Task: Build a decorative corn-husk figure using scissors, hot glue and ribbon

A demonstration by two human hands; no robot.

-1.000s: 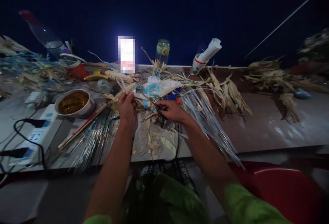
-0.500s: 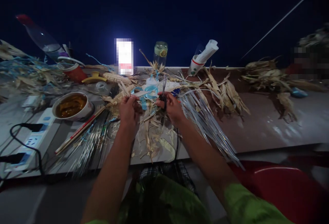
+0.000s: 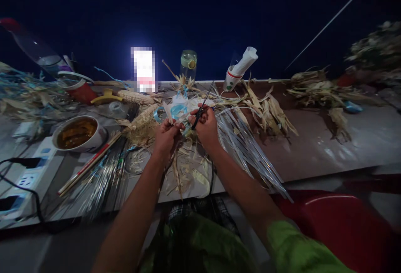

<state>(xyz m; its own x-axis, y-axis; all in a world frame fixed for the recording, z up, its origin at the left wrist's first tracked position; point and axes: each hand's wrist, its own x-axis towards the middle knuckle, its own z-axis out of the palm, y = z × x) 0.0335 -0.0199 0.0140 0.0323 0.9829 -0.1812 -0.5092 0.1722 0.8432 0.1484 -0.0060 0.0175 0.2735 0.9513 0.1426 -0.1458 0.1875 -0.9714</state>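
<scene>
At the middle of the table, my left hand (image 3: pixel 167 137) is closed on a pale piece of corn husk (image 3: pixel 169 112). My right hand (image 3: pixel 205 124) is closed around the dark handles of scissors (image 3: pixel 203 105), whose blades point up and away to the right. The two hands are close together, with a small gap between them. Just beyond them lies light blue ribbon (image 3: pixel 179 110). Husk scraps (image 3: pixel 180 172) are strewn on the table between my forearms.
Left are a bowl of brown liquid (image 3: pixel 78 133), a power strip (image 3: pixel 34 177), chopsticks (image 3: pixel 89 164) and thin wires (image 3: pixel 106 181). Right are clear rods (image 3: pixel 250 151) and husks (image 3: pixel 272 112). Behind stand a bottle (image 3: pixel 188 64), a paper cup (image 3: pixel 233 78) and a lit screen (image 3: pixel 144 68).
The view has shifted right. My hands have come closer together, and the scissors have tilted over to the right in my right hand.
</scene>
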